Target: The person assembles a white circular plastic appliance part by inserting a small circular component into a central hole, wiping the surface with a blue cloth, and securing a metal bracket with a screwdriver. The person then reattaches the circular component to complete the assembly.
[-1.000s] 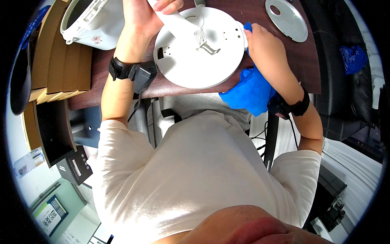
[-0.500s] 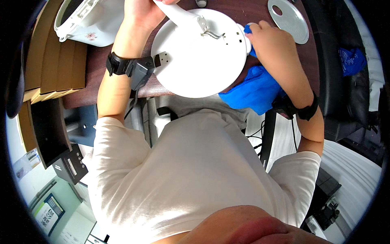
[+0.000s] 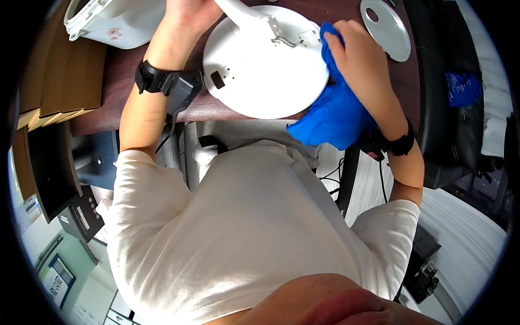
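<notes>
A round white disc (image 3: 265, 81) has a white arm (image 3: 242, 15) fixed near its far edge, with thin grey wires by the joint and a dark rectangular slot at the near left. At the arm, my left hand (image 3: 189, 15) appears closed around it, its fingers partly cut off by the upper edge of the view. My right hand (image 3: 360, 57) grips a blue cloth (image 3: 338, 111) against the disc's right rim. Most of the cloth hangs down from the fingers beside the disc. Both wrists wear black straps with small devices.
A white pot-like housing (image 3: 122, 30) with a flower print stands at the far left of the dark wood table (image 3: 122, 89). Cardboard boxes (image 3: 76, 70) border it on the left. A pale oval cover (image 3: 387, 32) with a hole lies far right. A blue bundle (image 3: 462, 88) rests on black seating.
More of the blue cloth now shows over the disc's right rim, under my right fingers. The disc's tilt has changed slightly. My left hand keeps its hold on the arm.
</notes>
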Action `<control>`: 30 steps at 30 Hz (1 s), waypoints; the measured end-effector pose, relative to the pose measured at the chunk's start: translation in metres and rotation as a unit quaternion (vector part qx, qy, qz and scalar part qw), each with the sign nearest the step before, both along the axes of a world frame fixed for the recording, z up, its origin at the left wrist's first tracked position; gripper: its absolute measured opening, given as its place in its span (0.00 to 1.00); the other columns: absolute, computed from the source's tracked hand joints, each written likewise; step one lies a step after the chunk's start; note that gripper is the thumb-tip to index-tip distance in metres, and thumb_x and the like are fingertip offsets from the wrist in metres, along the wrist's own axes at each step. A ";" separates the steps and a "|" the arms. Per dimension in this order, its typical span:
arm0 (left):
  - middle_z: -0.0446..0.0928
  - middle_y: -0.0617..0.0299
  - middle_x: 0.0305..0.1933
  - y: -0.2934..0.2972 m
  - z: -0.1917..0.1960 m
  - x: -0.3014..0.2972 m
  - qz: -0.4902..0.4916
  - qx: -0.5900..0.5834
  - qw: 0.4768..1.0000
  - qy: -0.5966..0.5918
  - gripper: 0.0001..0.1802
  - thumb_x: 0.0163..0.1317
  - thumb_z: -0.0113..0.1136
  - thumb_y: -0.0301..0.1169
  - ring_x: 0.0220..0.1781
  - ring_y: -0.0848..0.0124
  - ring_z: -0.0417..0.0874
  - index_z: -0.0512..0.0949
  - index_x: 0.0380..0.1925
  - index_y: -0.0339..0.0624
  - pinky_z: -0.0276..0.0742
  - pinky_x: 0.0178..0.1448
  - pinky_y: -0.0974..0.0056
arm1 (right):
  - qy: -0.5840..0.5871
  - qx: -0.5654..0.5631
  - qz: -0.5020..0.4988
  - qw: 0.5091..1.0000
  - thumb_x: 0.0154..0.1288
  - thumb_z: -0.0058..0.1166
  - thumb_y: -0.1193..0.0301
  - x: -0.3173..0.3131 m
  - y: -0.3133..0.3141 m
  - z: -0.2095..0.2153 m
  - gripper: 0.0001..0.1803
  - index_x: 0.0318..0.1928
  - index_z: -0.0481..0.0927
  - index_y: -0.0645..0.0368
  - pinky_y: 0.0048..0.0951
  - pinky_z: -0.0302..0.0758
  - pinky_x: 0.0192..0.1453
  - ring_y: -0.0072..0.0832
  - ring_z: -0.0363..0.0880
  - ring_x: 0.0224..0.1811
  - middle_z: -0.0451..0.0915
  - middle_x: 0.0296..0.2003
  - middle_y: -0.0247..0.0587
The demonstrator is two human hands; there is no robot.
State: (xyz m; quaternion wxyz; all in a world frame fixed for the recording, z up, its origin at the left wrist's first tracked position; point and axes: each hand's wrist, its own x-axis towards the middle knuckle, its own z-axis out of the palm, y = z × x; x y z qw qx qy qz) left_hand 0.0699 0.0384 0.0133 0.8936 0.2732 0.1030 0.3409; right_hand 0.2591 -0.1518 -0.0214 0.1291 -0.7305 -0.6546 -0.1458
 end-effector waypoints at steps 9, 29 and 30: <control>0.57 0.71 0.13 0.002 -0.018 0.002 0.011 -0.023 0.997 0.067 0.29 0.61 0.53 0.63 0.13 0.76 0.60 0.64 0.19 0.51 0.60 0.19 0.70 | 0.258 0.148 0.103 0.949 0.70 0.51 0.59 0.001 -0.017 0.035 0.14 0.42 0.78 0.57 0.26 0.70 0.29 0.26 0.75 0.25 0.75 0.28 0.38; 0.57 0.74 0.12 0.013 -0.022 -0.011 0.102 -0.057 0.988 0.099 0.25 0.61 0.59 0.56 0.11 0.80 0.59 0.63 0.21 0.53 0.58 0.16 0.74 | 0.172 0.080 0.273 0.943 0.49 0.63 0.72 -0.018 0.013 0.021 0.20 0.46 0.78 0.52 0.23 0.75 0.31 0.27 0.78 0.30 0.73 0.37 0.38; 0.57 0.74 0.12 0.012 -0.023 -0.009 0.100 -0.057 0.988 0.102 0.25 0.61 0.59 0.56 0.11 0.80 0.59 0.63 0.21 0.53 0.58 0.16 0.74 | 0.172 0.090 0.273 0.942 0.49 0.64 0.71 -0.020 0.016 0.025 0.20 0.46 0.78 0.52 0.24 0.75 0.30 0.27 0.78 0.29 0.73 0.36 0.37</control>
